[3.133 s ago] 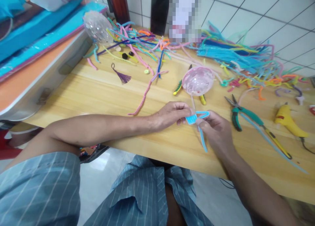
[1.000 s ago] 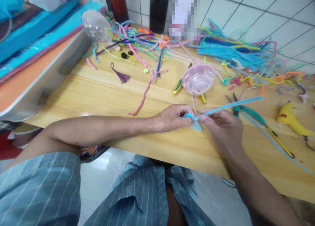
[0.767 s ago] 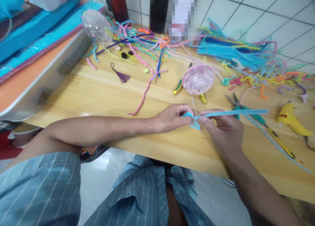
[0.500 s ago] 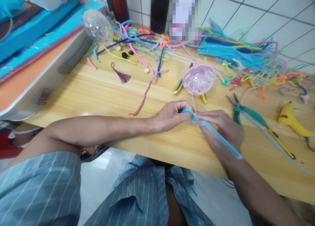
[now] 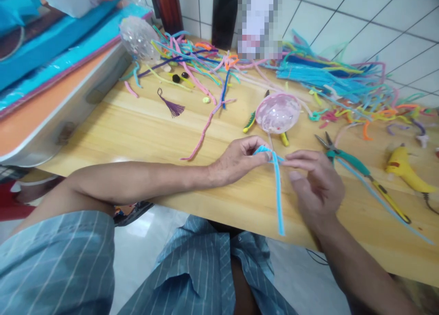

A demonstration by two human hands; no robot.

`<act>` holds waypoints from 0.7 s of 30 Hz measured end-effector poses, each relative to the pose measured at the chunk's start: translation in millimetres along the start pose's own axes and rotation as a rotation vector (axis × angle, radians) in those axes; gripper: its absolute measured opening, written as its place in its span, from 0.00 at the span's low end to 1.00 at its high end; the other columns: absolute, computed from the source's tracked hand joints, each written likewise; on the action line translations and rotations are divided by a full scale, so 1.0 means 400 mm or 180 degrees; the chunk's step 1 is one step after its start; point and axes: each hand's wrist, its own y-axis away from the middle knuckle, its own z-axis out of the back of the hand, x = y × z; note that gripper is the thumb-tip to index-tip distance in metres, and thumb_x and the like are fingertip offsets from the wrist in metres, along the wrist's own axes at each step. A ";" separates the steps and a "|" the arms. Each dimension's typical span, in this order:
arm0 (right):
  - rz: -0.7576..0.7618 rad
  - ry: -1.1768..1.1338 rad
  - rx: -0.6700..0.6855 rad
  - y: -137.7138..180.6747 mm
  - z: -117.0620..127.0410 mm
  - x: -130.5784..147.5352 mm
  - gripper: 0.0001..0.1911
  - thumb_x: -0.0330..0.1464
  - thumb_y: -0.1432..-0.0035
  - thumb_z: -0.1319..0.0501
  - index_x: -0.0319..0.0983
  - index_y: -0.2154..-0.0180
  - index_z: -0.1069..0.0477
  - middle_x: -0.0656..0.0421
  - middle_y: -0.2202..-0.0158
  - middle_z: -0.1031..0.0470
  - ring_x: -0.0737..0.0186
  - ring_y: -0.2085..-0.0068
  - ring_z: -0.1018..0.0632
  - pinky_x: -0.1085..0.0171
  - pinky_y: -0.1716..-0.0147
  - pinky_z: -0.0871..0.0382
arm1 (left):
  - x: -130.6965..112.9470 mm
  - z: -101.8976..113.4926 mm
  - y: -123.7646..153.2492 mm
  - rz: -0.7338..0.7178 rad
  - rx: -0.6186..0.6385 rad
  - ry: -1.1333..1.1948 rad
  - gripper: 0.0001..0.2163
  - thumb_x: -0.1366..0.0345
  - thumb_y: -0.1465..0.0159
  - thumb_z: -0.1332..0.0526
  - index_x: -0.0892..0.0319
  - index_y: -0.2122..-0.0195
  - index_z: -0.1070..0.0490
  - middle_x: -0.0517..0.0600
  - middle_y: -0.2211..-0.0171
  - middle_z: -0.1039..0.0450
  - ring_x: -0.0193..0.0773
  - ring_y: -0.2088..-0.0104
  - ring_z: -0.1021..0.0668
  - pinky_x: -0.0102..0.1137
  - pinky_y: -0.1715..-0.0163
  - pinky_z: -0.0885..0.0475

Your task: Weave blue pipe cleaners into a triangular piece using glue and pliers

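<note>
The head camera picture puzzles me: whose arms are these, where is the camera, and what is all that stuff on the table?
There is no machine here. A person wears a camera on the head, so you look down along their own two bare arms. The left hand pinches the bent top of a light blue pipe cleaner, whose long end hangs toward the table edge. The right hand touches it with its fingertips, fingers loose. They work over a wooden table. Just behind the hands lies a clear pink ball on a thin stick. To the right lie pliers with green handles and a yellow glue gun. Farther back is a heap of coloured pipe cleaners, and to the left a small purple tassel.
</note>
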 end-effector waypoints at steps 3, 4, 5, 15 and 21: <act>-0.0765 -0.0427 -0.0010 0.002 0.003 0.002 0.06 0.34 0.34 0.35 0.46 0.64 0.21 0.60 0.68 0.22 0.59 0.66 0.23 0.59 0.66 0.29 | 0.002 0.003 -0.002 -0.0261 -0.0077 -0.0209 0.18 0.50 0.39 0.27 0.61 0.65 0.26 0.45 0.70 0.29 0.31 0.66 0.30 0.31 0.61 0.33; -0.1015 -0.0509 0.0095 0.003 0.002 0.005 0.07 0.35 0.34 0.35 0.45 0.67 0.22 0.61 0.71 0.23 0.61 0.69 0.25 0.60 0.69 0.31 | 0.002 0.004 -0.002 -0.0347 -0.0099 -0.0278 0.17 0.51 0.39 0.27 0.61 0.65 0.25 0.45 0.70 0.30 0.32 0.66 0.30 0.31 0.60 0.33; -0.1233 -0.0570 0.0213 0.003 0.000 0.009 0.08 0.35 0.35 0.35 0.45 0.69 0.23 0.62 0.73 0.25 0.62 0.72 0.27 0.61 0.70 0.32 | 0.002 0.004 -0.002 -0.0428 -0.0116 -0.0335 0.16 0.53 0.38 0.27 0.61 0.65 0.25 0.45 0.70 0.30 0.32 0.66 0.29 0.31 0.60 0.33; -0.1919 -0.0718 0.0796 0.004 -0.030 0.022 0.11 0.37 0.41 0.33 0.43 0.75 0.24 0.64 0.78 0.27 0.65 0.74 0.29 0.63 0.70 0.35 | -0.003 -0.002 0.005 -0.0265 0.0029 0.0019 0.16 0.53 0.38 0.27 0.61 0.63 0.26 0.46 0.68 0.26 0.31 0.66 0.27 0.30 0.60 0.30; -0.2430 -0.1384 0.0813 0.003 -0.039 0.012 0.08 0.39 0.43 0.30 0.43 0.70 0.22 0.60 0.72 0.19 0.60 0.69 0.20 0.60 0.65 0.26 | -0.007 -0.001 0.003 -0.0014 0.0154 0.0340 0.19 0.50 0.40 0.26 0.60 0.62 0.27 0.45 0.70 0.25 0.30 0.70 0.25 0.29 0.64 0.28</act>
